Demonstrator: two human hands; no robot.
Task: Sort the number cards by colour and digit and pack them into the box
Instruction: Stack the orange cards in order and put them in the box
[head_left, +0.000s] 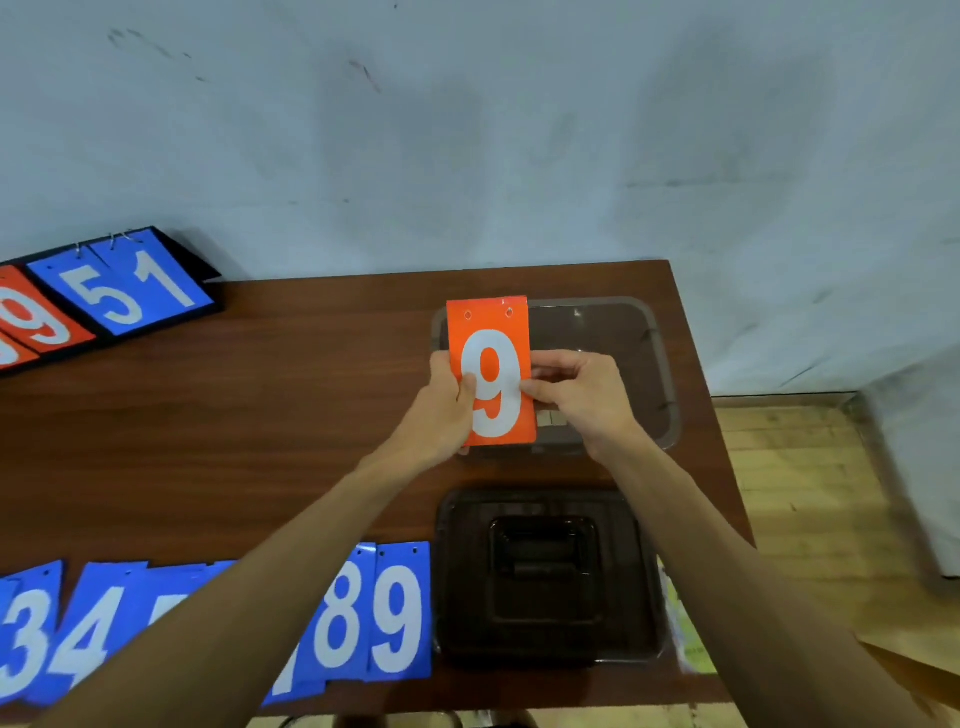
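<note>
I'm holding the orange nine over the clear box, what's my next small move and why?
Probably lower the orange nine into the clear box: your left hand and right hand pinch its side edges over the box's left half, and the lid lies apart, nearer you.

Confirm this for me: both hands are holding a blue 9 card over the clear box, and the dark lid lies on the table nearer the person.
Not quite: the colour is wrong. In the head view the left hand and the right hand hold an orange 9 card over the clear box; the dark lid lies on the table nearer the person.
</note>
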